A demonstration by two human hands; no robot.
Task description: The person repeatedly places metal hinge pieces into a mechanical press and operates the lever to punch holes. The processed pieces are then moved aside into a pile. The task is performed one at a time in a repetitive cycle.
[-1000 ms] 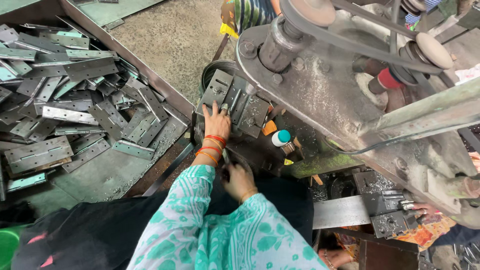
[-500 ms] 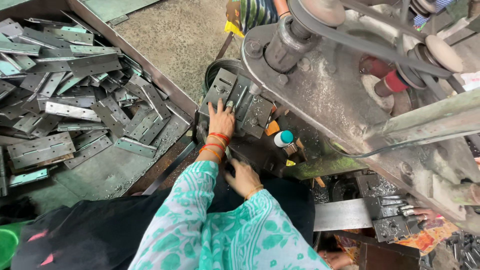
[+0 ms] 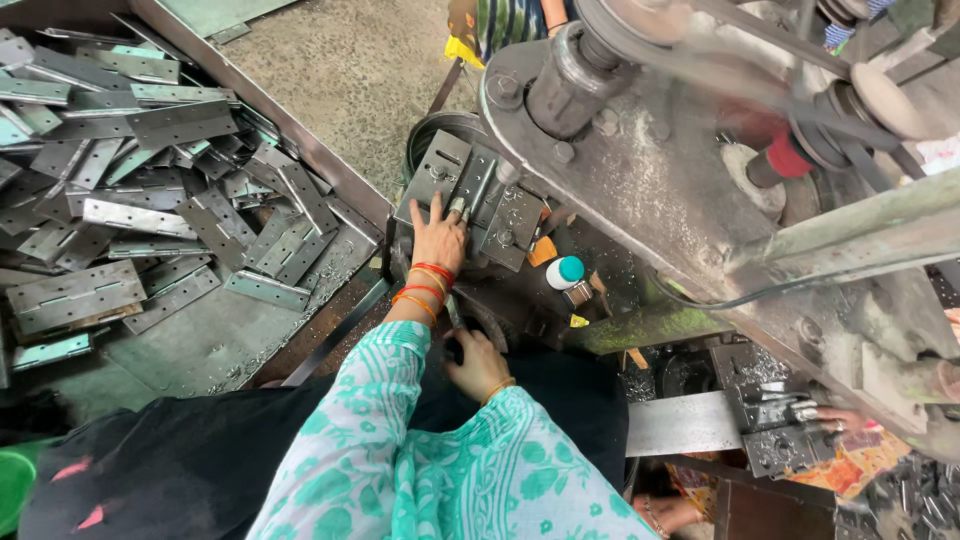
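My left hand [image 3: 438,238], with red and orange bangles at the wrist, reaches forward onto the grey die block [image 3: 505,215] of a press machine. Its fingers lie over a small grey hinge plate [image 3: 452,180] on the die's left side and hold it there. My right hand [image 3: 480,365] is lower, close to my body, curled around a dark object [image 3: 455,343] that I cannot make out. Both arms wear teal patterned sleeves.
A heap of grey metal hinges [image 3: 130,200] fills a tray on the left. The press body [image 3: 650,200] with belts and a pulley looms at the right. A white bottle with a teal cap [image 3: 565,272] stands by the die. Another person's hand [image 3: 835,420] works at the lower right.
My left hand has stayed on the die, shifting only slightly. My right hand keeps its grip low by my body. The view has drifted a little.
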